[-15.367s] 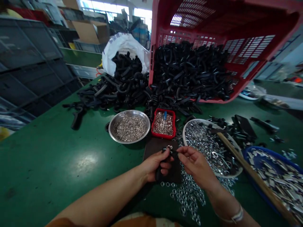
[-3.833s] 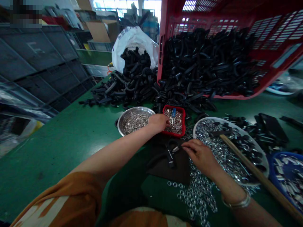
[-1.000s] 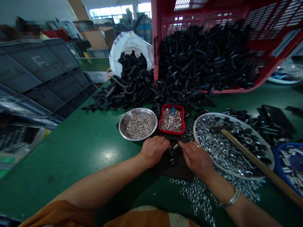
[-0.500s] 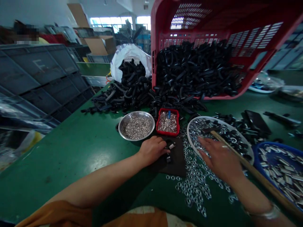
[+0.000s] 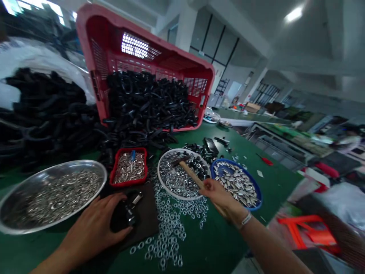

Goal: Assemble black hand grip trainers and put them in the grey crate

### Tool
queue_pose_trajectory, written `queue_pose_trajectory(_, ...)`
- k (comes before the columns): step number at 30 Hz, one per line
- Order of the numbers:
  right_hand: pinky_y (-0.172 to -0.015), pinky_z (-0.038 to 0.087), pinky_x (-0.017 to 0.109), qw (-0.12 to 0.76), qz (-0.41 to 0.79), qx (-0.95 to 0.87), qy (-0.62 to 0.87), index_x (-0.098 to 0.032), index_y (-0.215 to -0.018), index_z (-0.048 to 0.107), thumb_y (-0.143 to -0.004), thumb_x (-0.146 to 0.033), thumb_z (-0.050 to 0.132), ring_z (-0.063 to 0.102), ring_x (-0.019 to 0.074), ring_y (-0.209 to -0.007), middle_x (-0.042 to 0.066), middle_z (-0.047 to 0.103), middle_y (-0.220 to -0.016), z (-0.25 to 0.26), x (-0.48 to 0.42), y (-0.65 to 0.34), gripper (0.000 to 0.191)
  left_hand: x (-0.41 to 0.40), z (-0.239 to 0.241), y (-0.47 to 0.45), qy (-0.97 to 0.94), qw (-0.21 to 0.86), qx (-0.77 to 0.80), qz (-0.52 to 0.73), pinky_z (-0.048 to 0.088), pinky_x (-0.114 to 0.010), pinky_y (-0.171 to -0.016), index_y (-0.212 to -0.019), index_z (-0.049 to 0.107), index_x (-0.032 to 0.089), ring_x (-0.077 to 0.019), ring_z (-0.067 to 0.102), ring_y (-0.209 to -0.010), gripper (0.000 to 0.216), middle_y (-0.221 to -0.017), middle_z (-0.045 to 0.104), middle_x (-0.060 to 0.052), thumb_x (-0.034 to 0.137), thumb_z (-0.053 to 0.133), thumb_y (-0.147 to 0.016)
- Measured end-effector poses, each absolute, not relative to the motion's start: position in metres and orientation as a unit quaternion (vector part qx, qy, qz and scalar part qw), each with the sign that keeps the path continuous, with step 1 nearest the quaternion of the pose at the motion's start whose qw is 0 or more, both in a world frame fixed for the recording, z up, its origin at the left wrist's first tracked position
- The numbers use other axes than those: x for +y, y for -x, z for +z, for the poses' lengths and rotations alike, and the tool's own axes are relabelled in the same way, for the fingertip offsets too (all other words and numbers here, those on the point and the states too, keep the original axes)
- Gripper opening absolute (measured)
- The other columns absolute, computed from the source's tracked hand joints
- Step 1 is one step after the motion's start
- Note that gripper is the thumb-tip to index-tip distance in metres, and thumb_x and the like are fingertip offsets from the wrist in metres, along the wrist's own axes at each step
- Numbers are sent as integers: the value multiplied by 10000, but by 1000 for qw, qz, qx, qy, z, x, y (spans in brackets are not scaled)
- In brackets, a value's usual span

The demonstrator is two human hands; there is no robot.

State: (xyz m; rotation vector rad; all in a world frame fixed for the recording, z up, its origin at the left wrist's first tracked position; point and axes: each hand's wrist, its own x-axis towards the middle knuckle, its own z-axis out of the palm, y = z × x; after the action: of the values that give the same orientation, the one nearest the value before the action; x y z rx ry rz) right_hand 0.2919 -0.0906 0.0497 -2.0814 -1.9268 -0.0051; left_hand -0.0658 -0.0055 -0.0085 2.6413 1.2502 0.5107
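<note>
while the right hand (image 5: 218, 195) is closed around the wooden handle of the hammer (image 5: 191, 173), its fingers curled about the shaft with no visible gap, the left hand (image 5: 94, 226) stays low on the other side with thumb and fingers spread in a wide curve. within that curve, between thumb tip and forefinger, is a black part with a shiny metal end (image 5: 130, 217), set on a dark mat (image 5: 148, 217); whether the left hand clasps it or only rests around it, i cannot tell.

ahead and to the left of the right hand, the hammer's head lies over the contents of a white bowl (image 5: 184, 198), while the handle's tail runs out below the hand. just right of that grip is a blue bowl (image 5: 242, 176) of silvery pieces. loose metal rings (image 5: 170, 225) spread between the two hands. beyond the left fingertips stands a red tray (image 5: 129, 183) of small pins, and beyond the left knuckles a metal bowl (image 5: 71, 166). farther out, past both hands, a red crate (image 5: 196, 66) holds heaped black parts (image 5: 148, 102).
</note>
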Motion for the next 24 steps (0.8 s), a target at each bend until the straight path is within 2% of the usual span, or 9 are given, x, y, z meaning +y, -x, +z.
queue_pose_trajectory(3,-405,444,169,200,82,-664,716,-146,-1017,530,-798,-179,481,594,91,-529,3,658,-758,52,-112,-272,227,-2,-11,66,-884,95,426,170,378,-434,-920,-1250,427,186,-306,521,-1044,775,-1165,560,-106,615,543,-615)
queue_pose_trajectory(5,-504,513,215,250,118,-689,670,-158,-1188,446,-822,-209,457,632,125,-643,54,658,-904,51,-128,-256,369,-5,-6,65,-876,91,444,161,359,-437,-937,-1252,429,166,-308,502,-1066,820,-1183,545,-118,628,553,-586)
queue_pose_trajectory(7,-699,534,279,272,82,-732,619,-181,-1286,381,-827,-211,456,627,175,-857,95,618,-1067,47,-140,-243,466,-9,2,63,-871,102,457,146,339,-429,-956,-1248,429,157,-301,477,-1096,847,-1210,522,-117,625,572,-558)
queue_pose_trajectory(9,-801,508,300,251,-4,-771,586,-215,-1318,364,-829,-187,452,579,198,-993,91,579,-1152,40,-145,-235,498,-11,9,61,-863,118,471,137,321,-426,-969,-1247,423,156,-295,458,-1113,862,-1218,512,-111,612,595,-536)
queue_pose_trajectory(14,-710,540,246,182,-77,-837,511,-255,-1368,269,-844,-179,415,611,172,-933,58,592,-1140,27,-138,-226,549,-10,16,63,-854,145,481,136,277,-414,-993,-1255,392,171,-281,432,-1129,927,-1231,491,-90,628,628,-484)
queue_pose_trajectory(24,-662,559,261,174,-133,-848,483,-238,-1397,170,-876,-234,348,639,177,-855,55,631,-1070,46,-133,-212,550,-9,11,66,-849,151,480,164,289,-400,-975,-1229,412,160,-276,442,-1101,953,-1194,512,-91,652,648,-447)
